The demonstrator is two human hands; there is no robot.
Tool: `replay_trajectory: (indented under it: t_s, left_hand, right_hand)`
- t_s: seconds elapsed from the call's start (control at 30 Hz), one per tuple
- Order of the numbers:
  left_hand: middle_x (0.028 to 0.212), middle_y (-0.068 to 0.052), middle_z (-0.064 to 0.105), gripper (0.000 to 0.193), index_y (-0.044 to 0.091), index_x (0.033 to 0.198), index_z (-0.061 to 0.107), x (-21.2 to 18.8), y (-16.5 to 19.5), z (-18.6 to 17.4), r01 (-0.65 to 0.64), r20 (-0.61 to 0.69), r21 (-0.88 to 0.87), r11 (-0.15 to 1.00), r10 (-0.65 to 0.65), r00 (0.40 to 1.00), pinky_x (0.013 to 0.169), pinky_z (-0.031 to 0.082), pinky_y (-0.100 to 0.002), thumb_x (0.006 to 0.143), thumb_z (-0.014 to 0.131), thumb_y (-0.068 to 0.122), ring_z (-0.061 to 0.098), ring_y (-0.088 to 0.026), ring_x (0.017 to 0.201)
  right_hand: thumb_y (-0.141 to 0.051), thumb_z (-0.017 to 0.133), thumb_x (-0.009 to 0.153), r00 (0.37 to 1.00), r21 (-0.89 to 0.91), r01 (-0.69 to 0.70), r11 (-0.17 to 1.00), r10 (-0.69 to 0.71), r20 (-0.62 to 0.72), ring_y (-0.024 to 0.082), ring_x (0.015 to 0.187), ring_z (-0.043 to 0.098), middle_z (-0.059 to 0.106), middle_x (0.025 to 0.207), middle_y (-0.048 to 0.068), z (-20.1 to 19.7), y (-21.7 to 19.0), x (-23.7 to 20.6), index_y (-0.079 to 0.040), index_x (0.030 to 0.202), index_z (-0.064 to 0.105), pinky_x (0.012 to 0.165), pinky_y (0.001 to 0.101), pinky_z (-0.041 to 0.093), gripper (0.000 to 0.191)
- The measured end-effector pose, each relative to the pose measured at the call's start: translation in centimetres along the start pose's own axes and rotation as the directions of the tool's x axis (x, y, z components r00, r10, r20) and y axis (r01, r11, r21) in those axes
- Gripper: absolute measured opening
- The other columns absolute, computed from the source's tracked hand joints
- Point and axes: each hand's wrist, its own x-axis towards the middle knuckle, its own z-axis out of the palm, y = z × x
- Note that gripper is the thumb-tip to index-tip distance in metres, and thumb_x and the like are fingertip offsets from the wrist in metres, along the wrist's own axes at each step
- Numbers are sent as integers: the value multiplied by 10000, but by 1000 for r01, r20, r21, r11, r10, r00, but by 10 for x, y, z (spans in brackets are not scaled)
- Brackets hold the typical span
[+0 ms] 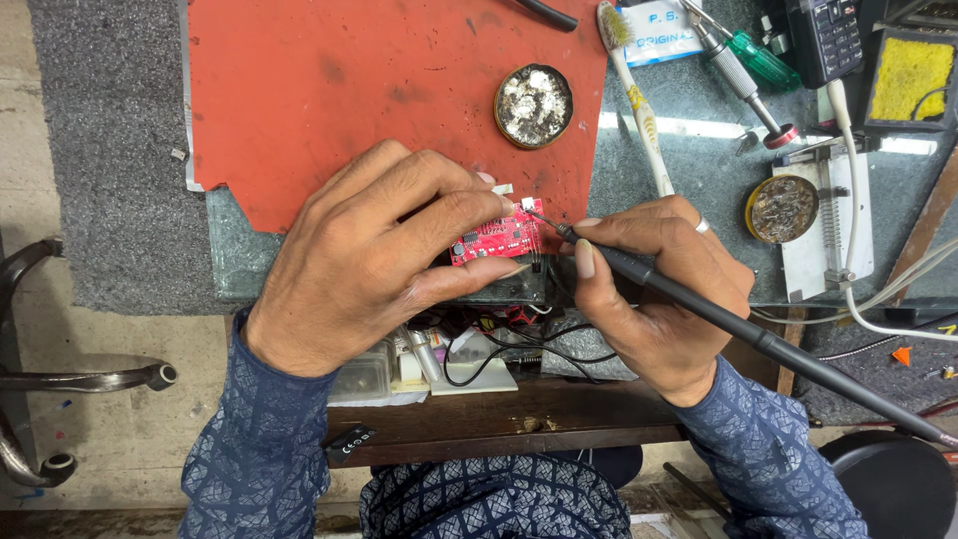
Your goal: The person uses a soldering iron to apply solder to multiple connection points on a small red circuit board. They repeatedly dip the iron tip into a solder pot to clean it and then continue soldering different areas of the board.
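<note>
At the far left, a curved metal chair frame stands on the floor beside the bench. A grey felt mat covers the left portion of the bench top, and a red silicone work mat lies over it toward the centre.

The left hand rests palm down at the lower edge of the red mat. Its fingers are closed on a small red circuit board: the thumb presses the near edge and the fingertips press the far edge, holding the board flat at the front edge of the bench.

Above the board, a round tin with white residue sits on the red mat. A toothbrush lies just right of the mat's edge.

The right hand is clamped around a black soldering iron in a pen grip. The tip of the iron touches the upper right corner of the circuit board. A ring is visible on one finger. The iron handle extends to the lower right.

Farther right, a second round tin containing metal wool sits near a green-handled screwdriver, white cables and a yellow sponge in a black holder.
</note>
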Motion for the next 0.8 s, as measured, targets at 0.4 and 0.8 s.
replay_trajectory:
  t_s: [0.4, 0.8]
  left_hand:
    - [1060, 11, 666, 373, 89, 1114, 728, -2, -2, 0, -11, 2, 8, 1000, 11, 1000, 814, 571, -303, 851, 887, 301, 614, -167, 943]
    - [1054, 19, 659, 367, 98, 1109, 723, -1, -1, 0, -12, 2, 19, 1000, 12, 1000, 809, 569, -301, 853, 886, 304, 606, -163, 931]
  right_hand:
    - [16, 768, 961, 1000, 1, -4, 1000, 4, 5, 199, 807, 703, 713, 914, 136, 2, -1, -1, 29, 1042, 673, 734, 272, 550, 125]
    - [6, 778, 960, 1000, -20, -5, 1000, 5, 0, 196, 800, 703, 715, 933, 139, 1, -1, -1, 29, 1038, 674, 724, 268, 546, 131]
